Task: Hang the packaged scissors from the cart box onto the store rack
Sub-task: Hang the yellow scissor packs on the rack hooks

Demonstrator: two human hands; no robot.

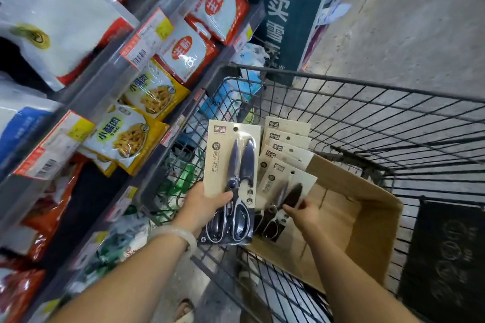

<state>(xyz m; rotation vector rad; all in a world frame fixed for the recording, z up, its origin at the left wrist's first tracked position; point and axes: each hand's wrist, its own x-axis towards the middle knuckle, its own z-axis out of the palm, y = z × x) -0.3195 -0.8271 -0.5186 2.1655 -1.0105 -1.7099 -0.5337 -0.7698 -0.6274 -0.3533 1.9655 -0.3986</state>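
Note:
My left hand [203, 204] grips one packaged pair of scissors [232, 162] by its lower part and holds it upright over the cart's left edge. The card is beige with a hang hole at the top. My right hand [304, 214] pinches the front pack [287, 183] of several more scissor packs [286, 139] that stand fanned in an open cardboard box [367, 207] inside the wire cart [393, 118]. No hanging rack hook shows in this view.
Store shelves [105, 81] on the left carry bagged food and price tags. A dark green sign [286, 8] stands beyond the cart. A dark mat [446, 252] leans in the cart's right side. Grey concrete floor lies to the right.

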